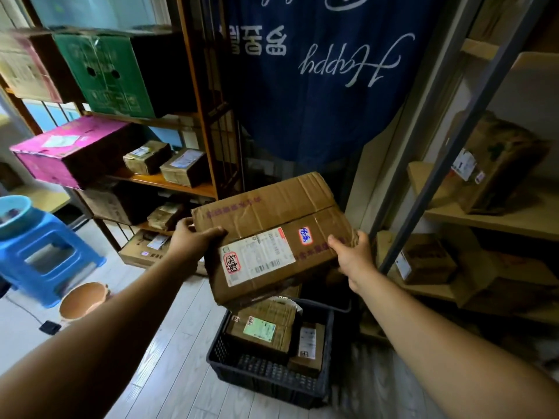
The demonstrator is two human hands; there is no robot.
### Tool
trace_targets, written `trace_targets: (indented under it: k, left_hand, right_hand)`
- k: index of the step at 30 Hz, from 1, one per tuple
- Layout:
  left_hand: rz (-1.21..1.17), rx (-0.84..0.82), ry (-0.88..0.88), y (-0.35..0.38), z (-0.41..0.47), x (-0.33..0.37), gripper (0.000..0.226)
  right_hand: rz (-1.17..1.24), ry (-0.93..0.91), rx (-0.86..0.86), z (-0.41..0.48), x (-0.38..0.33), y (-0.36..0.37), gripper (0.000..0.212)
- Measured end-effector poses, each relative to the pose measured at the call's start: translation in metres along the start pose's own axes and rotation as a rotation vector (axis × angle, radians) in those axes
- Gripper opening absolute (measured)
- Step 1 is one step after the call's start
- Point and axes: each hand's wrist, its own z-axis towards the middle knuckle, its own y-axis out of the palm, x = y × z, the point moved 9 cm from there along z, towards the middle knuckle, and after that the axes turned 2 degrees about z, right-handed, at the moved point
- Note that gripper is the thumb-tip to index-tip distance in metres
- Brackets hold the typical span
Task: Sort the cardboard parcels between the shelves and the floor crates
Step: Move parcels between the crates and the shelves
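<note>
A flat brown cardboard parcel (272, 225) with a white shipping label and taped seams hangs in mid-air between both my hands, tilted toward me. My left hand (193, 240) grips its left edge, thumb on top. My right hand (352, 252) grips its right edge. Directly below it stands a dark plastic floor crate (266, 376) holding several smaller taped parcels (266, 328). The wooden shelf rack (169, 182) on the left carries a pink box (69, 149), a green box (112, 71) and small brown parcels (184, 167).
A pale shelf unit (499, 219) on the right holds brown parcels (499, 164). A blue curtain (317, 71) hangs behind. A blue plastic stool (45, 255) and a round clay pot (83, 300) stand on the pale wood floor at left.
</note>
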Motion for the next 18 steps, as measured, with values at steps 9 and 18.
trace_targets:
  k: [9,18]
  left_hand:
    - [0.206,-0.295,0.037,0.053,0.044,-0.021,0.063]
    - [0.478,-0.475,-0.029,0.053,0.165,-0.128,0.106]
  right_hand:
    - [-0.237,0.065,0.045,0.005,0.057,-0.002,0.044]
    - [-0.285,0.211,0.124,0.032,0.162,0.058,0.084]
